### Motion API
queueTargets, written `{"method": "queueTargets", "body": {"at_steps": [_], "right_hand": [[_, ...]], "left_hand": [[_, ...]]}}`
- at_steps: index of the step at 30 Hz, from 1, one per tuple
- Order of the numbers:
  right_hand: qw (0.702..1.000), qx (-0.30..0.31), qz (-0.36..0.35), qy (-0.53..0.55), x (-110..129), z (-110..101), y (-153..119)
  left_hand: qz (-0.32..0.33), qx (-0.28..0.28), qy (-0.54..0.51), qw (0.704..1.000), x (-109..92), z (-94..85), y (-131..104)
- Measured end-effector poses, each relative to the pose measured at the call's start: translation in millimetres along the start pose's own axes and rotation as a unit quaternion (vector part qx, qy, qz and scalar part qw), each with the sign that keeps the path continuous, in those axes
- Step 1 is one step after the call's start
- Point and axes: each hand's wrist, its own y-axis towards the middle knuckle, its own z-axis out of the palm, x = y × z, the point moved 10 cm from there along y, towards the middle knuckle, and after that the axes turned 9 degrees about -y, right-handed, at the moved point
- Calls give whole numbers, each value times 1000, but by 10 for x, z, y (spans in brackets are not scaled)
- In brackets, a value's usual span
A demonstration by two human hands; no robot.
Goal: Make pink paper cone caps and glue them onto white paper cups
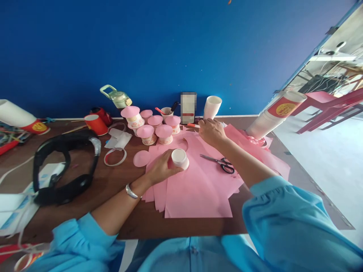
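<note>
My left hand (162, 167) is closed round a small white paper cup (179, 156), upside down over the pink paper sheets (198, 194). Farther back, my right hand (211, 132) is at the base of a tall white cup stack (212, 107); its fingertips are partly hidden, so its hold is unclear. An orange-and-white pen-like item (193, 125) lies just left of those fingers. Black-handled scissors (221, 161) lie on the paper, blades slightly apart. Several patterned cups with pink cone tops (145, 132) stand behind my left hand. A loose pink cone (141, 158) lies beside the sheets.
On the brown table (127, 219) are tape rolls (115, 164), a red cup (95, 124) and a black headband-like device (66, 189). A phone (188, 107) stands against the blue wall. A long cup stack (275, 113) leans at the right, near red chairs (326, 102).
</note>
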Motion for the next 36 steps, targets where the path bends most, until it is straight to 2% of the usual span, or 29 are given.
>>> {"method": "queueTargets", "body": {"at_steps": [3, 5, 6, 8, 10, 14, 20, 24, 28, 31, 34, 36], "right_hand": [[992, -31, 35, 116, -8, -111, -262], [976, -23, 39, 214, 26, -78, -434], [963, -12, 38, 267, 54, -34, -509], [910, 25, 46, 411, 112, 110, -634], [873, 41, 55, 482, 160, 228, -723], [827, 43, 83, 554, 193, 451, -800], [798, 9, 109, 593, 142, 634, -756], [773, -15, 122, 622, 52, 573, -767], [752, -16, 114, 649, 11, 413, -866], [748, -12, 92, 658, 32, 266, -927], [752, -8, 61, 656, 100, 112, -968], [765, 6, 36, 643, 183, 19, -1003]], "left_hand": [[4, -4, -8, 1000, 25, -5, -8], [1, -4, -6, 1000, 42, -2, -8], [-1, -4, -3, 1000, 43, -4, -4], [0, -4, 5, 1000, 20, -13, 13], [5, -10, 11, 1000, -32, -38, 39], [6, -7, 15, 1000, -125, -34, 84], [0, 26, -4, 1000, -113, 146, 136], [0, 44, 4, 999, -24, 217, 183], [28, 35, -18, 999, -8, 179, 185], [54, -40, -78, 995, -87, -16, 182], [110, -132, -117, 978, -291, -279, 147], [145, -141, -113, 973, -464, -361, 115]]}}
